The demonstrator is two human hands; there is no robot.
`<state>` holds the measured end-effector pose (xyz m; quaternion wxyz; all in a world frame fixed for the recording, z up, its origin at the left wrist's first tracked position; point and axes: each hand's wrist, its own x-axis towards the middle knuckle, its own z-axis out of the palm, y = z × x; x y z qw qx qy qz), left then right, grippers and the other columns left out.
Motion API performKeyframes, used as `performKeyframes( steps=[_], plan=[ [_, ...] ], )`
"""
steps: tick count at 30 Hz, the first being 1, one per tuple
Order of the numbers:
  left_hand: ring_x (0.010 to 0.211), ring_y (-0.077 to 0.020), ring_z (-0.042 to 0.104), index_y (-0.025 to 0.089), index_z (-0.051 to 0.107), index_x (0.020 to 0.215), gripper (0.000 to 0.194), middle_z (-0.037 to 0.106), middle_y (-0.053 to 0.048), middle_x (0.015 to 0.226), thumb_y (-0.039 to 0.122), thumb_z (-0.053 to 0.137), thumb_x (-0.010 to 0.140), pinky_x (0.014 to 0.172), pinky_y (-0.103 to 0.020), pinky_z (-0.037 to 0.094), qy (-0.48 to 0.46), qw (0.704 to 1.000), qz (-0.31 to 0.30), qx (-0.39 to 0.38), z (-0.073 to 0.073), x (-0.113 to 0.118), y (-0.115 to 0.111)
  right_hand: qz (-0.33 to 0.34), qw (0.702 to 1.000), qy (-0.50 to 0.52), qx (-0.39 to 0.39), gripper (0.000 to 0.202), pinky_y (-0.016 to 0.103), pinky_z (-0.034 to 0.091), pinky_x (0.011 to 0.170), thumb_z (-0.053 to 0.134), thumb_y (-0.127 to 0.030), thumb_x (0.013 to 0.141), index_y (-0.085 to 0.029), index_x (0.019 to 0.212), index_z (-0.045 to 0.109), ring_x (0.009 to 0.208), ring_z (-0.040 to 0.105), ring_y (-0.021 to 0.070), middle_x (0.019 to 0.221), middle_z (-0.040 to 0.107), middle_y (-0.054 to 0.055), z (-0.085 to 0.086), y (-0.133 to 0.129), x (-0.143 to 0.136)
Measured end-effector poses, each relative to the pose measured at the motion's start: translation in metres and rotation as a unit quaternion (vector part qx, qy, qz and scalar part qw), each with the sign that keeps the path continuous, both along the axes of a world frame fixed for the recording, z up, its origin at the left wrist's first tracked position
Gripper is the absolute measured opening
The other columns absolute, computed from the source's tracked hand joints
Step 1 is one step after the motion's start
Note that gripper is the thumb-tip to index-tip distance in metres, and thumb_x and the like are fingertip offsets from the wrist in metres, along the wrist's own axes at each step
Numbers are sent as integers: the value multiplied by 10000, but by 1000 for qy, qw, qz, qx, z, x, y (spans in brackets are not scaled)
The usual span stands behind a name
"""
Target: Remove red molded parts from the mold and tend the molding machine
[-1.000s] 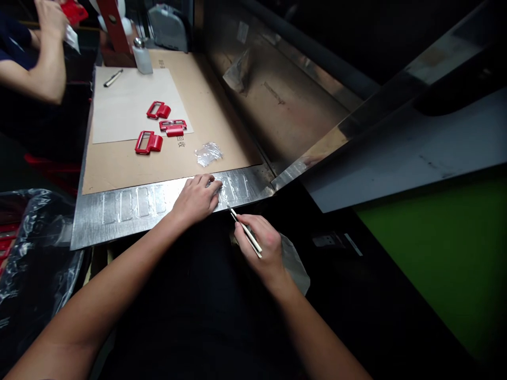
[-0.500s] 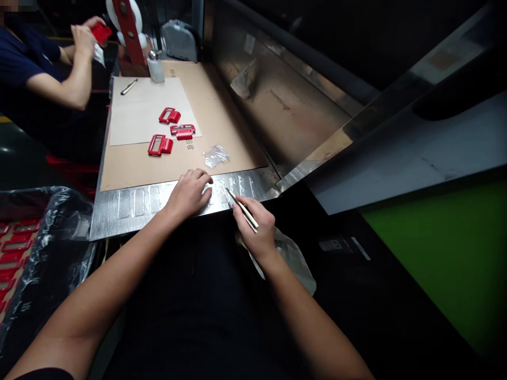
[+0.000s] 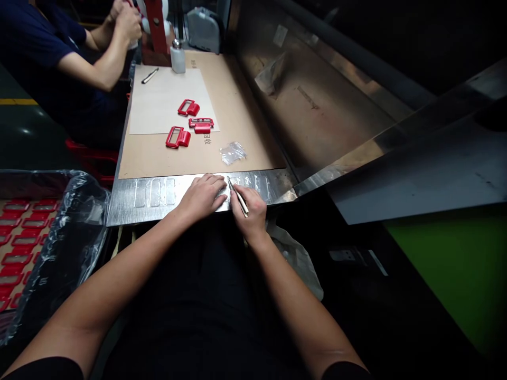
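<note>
My left hand lies on the metal strip at the table's front edge, fingers loosely extended and thumb apart. Its fingertips rest near clear rectangular film pieces laid in a row on the metal. Close by on the right, my right hand is closed around slim pale tweezers. Their dark tip points down at the metal beside my left fingertips. Whether the tip grips any film is too small to tell. Crumpled clear film lies on the cardboard just beyond my hands.
Three red plastic frames lie around the white sheet's near edge. A slim tool and a bottle are farther back. A plastic-lined bin holds several red frames at left. A co-worker sits far left. A metal panel borders the right.
The view has shifted, so the table appears farther right and higher. My right hand has come closer to my left, bringing the tweezers' tip beside its fingers. The co-worker's hands have moved.
</note>
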<state>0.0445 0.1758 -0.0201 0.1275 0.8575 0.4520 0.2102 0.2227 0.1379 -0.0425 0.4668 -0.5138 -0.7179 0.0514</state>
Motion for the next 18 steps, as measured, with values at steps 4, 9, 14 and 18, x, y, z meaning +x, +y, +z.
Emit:
performKeyframes(
  steps=[4, 9, 14, 18],
  plan=[
    [1336, -287, 537, 222, 648, 1215, 264, 634, -80, 1417, 327, 608, 977, 1079, -480, 443, -3, 1000, 0, 0, 0, 0, 0, 9, 1000, -21, 11, 182, 438, 552, 914, 601, -213, 991, -189, 1130, 716, 977, 724, 266, 1055, 777, 103, 4, -14, 3],
    [1336, -293, 536, 216, 649, 1215, 265, 630, -80, 1422, 330, 609, 979, 1080, -490, 443, 1, 1000, -4, 1, 0, -1, 0, 15, 999, -32, -2, 170, 451, 552, 893, 614, -186, 973, -200, 1112, 710, 962, 723, 268, 1040, 777, 94, 12, -39, 11],
    [1333, -295, 535, 219, 649, 1222, 264, 632, -82, 1418, 322, 597, 985, 1088, -492, 435, -4, 1000, 0, 0, 0, -1, -1, 19, 999, -23, -20, 198, 458, 566, 877, 631, -150, 953, -211, 1125, 710, 963, 731, 267, 1038, 775, 88, 22, -66, 16],
    [1308, -306, 544, 210, 661, 1220, 269, 638, -89, 1404, 322, 595, 985, 1087, -503, 440, -1, 1000, 6, 0, -1, 6, 2, 19, 999, 1, -40, 216, 457, 577, 857, 638, -130, 947, -223, 1126, 712, 936, 726, 258, 1018, 767, 79, 30, -82, 20]
  ],
)
